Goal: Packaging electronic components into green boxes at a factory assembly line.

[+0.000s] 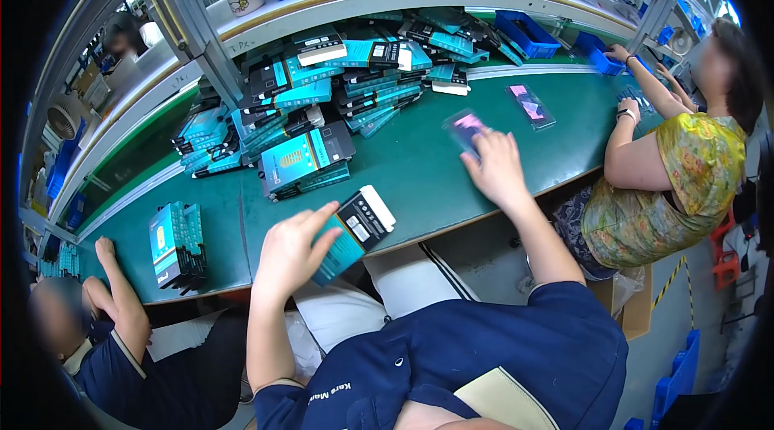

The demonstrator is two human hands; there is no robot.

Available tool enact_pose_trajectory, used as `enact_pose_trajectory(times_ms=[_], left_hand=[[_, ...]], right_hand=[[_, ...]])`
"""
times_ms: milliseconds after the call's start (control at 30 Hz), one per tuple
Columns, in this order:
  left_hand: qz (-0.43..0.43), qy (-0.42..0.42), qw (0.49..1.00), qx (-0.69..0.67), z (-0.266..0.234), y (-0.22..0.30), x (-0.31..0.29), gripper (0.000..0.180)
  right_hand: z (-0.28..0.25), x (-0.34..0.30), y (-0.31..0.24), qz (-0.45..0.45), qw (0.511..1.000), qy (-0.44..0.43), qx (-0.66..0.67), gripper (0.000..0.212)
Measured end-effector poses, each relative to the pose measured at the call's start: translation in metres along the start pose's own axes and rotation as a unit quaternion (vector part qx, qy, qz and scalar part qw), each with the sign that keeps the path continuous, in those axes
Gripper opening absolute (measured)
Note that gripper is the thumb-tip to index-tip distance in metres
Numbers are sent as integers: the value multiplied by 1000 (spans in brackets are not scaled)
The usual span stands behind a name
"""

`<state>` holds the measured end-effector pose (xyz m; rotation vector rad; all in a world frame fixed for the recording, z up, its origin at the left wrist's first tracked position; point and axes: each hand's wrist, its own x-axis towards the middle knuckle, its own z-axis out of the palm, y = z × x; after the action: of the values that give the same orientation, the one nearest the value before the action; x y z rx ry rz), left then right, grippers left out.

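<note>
"Head view: what is held?"

"One teal-and-black box [355,232], pinched between thumb and fingers of the left hand [292,251] at the table's [419,168] near edge; contents hidden. Right hand [498,166] over one blurred packet [464,124]; grip cannot be told."

"Other counts?"

"One second packet [530,106], flat; two blue bins [540,50], one with something dark inside. Piled boxes [302,160] overlap, uncountable."

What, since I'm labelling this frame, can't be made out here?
Head view:
Packet at the right hand: print lost to blur, apparently from motion.
Box in the left hand: its inside, hidden by its own walls.
Heap: its lower boxes, mostly covered by those above.
</note>
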<state>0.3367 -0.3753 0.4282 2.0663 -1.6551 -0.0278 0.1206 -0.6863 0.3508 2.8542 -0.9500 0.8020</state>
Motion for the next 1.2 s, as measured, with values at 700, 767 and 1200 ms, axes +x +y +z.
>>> enact_pose_trajectory(times_ms=[700,767,1200], left_hand=[[5,-2,1000,2,48,-12,12,79],[-11,13,1000,3,52,-9,10,79],[-42,11,998,-38,51,0,6,77]], right_hand=[[-24,-17,-84,-145,920,-226,287,43],[-15,-23,-85,-141,939,-168,266,43],[-21,-13,-83,-205,872,-259,362,29]])
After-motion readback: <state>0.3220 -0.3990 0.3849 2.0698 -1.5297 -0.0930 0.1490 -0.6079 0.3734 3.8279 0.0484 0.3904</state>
